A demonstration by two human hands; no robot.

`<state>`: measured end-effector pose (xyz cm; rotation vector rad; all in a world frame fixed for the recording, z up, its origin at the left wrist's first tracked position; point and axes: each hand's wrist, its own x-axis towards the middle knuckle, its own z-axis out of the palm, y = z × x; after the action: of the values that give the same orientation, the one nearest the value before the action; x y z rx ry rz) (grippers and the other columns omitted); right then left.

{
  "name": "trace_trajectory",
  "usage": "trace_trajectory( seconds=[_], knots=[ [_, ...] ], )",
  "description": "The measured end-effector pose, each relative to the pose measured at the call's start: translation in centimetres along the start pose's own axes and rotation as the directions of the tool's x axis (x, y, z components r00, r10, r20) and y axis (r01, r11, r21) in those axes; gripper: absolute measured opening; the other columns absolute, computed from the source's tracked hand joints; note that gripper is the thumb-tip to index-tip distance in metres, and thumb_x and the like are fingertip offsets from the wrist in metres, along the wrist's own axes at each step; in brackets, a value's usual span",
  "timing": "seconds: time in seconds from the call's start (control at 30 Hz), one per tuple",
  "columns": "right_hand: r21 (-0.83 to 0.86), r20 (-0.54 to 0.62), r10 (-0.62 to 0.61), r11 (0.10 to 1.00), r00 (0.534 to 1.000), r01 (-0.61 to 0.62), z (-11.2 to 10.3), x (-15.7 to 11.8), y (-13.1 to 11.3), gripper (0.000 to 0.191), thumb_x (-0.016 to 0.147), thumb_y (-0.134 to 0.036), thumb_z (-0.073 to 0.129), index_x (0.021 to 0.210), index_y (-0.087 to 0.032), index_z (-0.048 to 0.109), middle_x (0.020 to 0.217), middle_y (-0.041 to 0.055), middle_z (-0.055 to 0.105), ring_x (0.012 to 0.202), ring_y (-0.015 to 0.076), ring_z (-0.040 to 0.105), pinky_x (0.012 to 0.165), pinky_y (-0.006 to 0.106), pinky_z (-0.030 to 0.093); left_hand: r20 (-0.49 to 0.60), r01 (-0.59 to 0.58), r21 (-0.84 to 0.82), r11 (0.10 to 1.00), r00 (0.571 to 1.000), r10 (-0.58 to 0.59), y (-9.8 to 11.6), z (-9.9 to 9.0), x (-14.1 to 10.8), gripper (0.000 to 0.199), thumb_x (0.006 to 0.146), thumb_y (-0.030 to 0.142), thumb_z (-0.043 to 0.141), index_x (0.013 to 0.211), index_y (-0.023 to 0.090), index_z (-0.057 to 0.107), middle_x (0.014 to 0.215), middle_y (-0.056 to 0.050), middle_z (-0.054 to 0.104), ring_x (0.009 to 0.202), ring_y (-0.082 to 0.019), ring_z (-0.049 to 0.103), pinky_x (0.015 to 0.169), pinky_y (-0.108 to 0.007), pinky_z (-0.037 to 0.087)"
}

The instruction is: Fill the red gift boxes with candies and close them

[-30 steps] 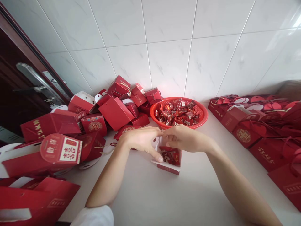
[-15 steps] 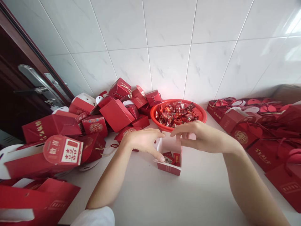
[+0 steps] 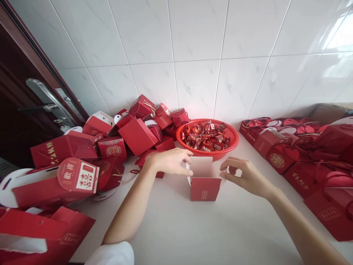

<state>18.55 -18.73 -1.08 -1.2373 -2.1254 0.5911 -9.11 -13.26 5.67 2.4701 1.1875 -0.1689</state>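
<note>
A small red paper gift box (image 3: pixel 205 190) with a white inside stands upright on the table before me, its top flaps raised. From this angle its contents are hidden behind the front panel. My left hand (image 3: pixel 172 162) is at the box's left edge, thumb and fingers apart, the thumb tip against the left flap. On the other side, my right hand (image 3: pixel 244 176) has thumb and forefinger in a pinch at the right flap. Just behind the box sits a red plastic basket (image 3: pixel 180 141) of wrapped candies (image 3: pixel 208 136).
A loose heap of red gift boxes (image 3: pixel 138 136) covers the left side. More red boxes with ribbon handles (image 3: pixel 309 180) stand in rows on the right. Behind is a white tiled wall (image 3: pixel 198 84); a dark door with a metal handle (image 3: pixel 49 97) is at far left.
The front panel now stands up and blocks the candies seen inside the box. My right hand has moved right and down, from over the box to its right side. My left hand has barely moved.
</note>
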Motion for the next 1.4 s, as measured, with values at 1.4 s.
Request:
trace_trajectory(
  seconds=[1.4],
  knots=[
    [0.137, -0.373, -0.030, 0.987, 0.927, 0.087, 7.0, -0.9, 1.4, 0.025, 0.096, -0.032, 0.056, 0.119, -0.025, 0.061, 0.111, 0.0092, 0.067, 0.092, 0.0217, 0.066, 0.084, 0.041, 0.058, -0.006, -0.027, -0.164, 0.986, 1.000, 0.027, 2.2, 1.4, 1.9, 0.053, 0.085, 0.067, 0.057, 0.111, 0.022, 0.064, 0.119, -0.006, 0.068, 0.108, -0.025, 0.063, 0.082, -0.030, 0.049]
  ],
)
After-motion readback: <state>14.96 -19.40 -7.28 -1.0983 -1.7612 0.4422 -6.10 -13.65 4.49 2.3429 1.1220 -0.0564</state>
